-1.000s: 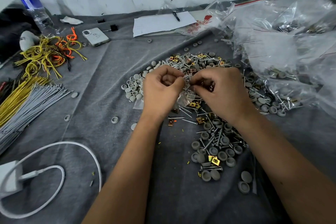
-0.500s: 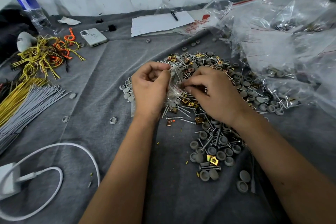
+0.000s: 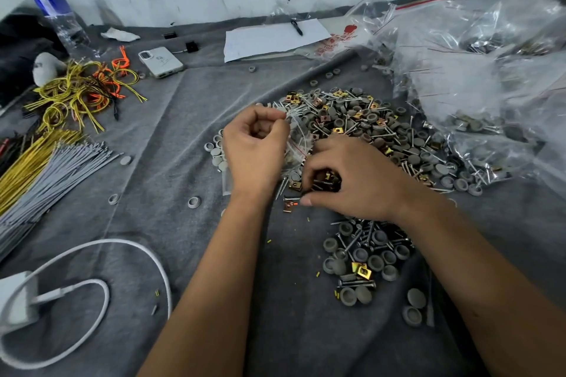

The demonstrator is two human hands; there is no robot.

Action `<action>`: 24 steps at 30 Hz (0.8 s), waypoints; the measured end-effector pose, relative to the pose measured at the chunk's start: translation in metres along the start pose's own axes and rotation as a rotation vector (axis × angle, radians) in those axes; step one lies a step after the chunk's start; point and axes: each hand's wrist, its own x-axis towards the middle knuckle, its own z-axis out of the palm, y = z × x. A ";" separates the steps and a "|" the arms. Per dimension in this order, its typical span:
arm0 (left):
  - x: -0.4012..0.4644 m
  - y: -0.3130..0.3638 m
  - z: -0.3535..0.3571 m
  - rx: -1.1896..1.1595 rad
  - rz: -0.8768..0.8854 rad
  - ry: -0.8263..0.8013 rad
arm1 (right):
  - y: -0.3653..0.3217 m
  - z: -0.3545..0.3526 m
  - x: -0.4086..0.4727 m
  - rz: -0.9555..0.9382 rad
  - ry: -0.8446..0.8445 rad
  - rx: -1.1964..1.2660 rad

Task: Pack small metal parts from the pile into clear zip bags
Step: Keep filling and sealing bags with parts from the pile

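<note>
A pile of small parts point(image 3: 361, 122) lies on the grey cloth: screws, grey round caps and gold clips. My left hand point(image 3: 255, 148) pinches the top of a small clear zip bag point(image 3: 298, 145) that hangs over the pile's left edge. My right hand point(image 3: 352, 177) is lower and to the right, its fingers curled round a few gold clips and screws point(image 3: 329, 179) at the pile's near edge. A second, smaller heap of caps and screws point(image 3: 366, 254) lies nearer to me, under my right forearm.
Filled clear bags point(image 3: 477, 86) are heaped at the right. Paper with a pen point(image 3: 272, 37) and a phone point(image 3: 160, 61) lie at the back. Yellow and orange wires point(image 3: 82, 92), grey ties point(image 3: 52, 174) and a white charger cable point(image 3: 92, 269) are on the left.
My right hand has left the bag's mouth and come down to the pile's near edge, where it grips parts. My left hand still holds the bag.
</note>
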 end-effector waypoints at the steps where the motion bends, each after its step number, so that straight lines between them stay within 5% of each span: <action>1: 0.000 0.000 0.000 0.008 0.005 0.001 | -0.001 0.002 0.000 -0.011 -0.029 -0.010; 10: 0.002 0.000 0.000 0.031 0.008 0.017 | -0.002 0.006 0.002 -0.022 -0.058 0.092; 19: 0.003 -0.001 -0.003 -0.022 -0.039 0.039 | 0.009 -0.011 0.001 0.127 0.441 0.244; 24: -0.002 0.003 0.000 0.041 -0.027 -0.148 | 0.007 -0.013 0.000 0.109 0.600 0.278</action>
